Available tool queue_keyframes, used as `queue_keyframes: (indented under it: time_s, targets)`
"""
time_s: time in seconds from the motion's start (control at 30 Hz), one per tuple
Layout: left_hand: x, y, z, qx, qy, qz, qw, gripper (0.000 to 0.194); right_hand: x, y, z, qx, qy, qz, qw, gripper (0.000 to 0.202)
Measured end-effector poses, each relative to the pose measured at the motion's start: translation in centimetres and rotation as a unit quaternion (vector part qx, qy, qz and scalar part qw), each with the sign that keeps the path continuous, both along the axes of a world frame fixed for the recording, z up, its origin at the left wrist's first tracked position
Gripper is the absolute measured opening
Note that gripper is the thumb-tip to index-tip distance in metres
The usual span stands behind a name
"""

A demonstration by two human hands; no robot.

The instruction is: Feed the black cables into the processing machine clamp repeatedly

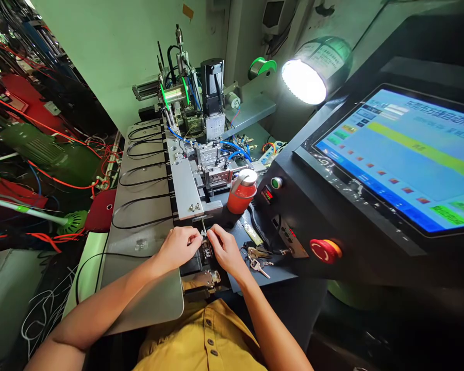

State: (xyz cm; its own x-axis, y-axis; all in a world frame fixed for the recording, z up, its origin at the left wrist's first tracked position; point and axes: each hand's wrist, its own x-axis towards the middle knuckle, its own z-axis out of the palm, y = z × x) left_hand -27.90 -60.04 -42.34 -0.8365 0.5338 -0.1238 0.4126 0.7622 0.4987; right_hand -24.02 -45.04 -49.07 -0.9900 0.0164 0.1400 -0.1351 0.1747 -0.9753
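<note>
My left hand (181, 245) is closed in a pinch at the front end of the machine's metal rail (185, 188). A black cable (129, 254) loops over the grey plate and disappears behind this hand, towards its fingertips. Close beside it, my right hand (227, 251) is also pinched, thumb against fingers; whatever small piece it grips is hidden. The fingertips of both hands nearly meet above a small metal fixture (206, 249). Several more black cables (139, 210) lie in loops on the grey plate (129, 281), their ends lined up along the rail.
An orange-red bottle (242, 193) and a bunch of keys (258, 257) sit right of my hands. Beyond are pneumatic cylinders (216, 165) and a lit lamp (305, 80). A touchscreen (406, 154) and red emergency button (325, 251) stand at right. Red hoses (67, 183) run at left.
</note>
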Motion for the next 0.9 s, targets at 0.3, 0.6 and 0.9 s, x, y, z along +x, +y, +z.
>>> queue_keyframes:
  time_s: [0.3,0.6,0.9]
  targets:
    - [2.0,-1.4,-1.8,-0.039,0.239,-0.087,0.966,0.027,0.1,-0.9,-1.4,-0.059,0.014,-0.038,0.997,0.033]
    - [1.1,-1.8,-0.6,-0.098,0.268,-0.202,0.937,0.031,0.4,-0.5,-1.5,-0.024,0.009,-0.060,0.998,0.032]
    - [1.3,-2.2,-0.7,-0.094,0.182,-0.108,0.973,0.023,1.7,0.6,0.1,0.325,0.161,-0.038,0.931,0.029]
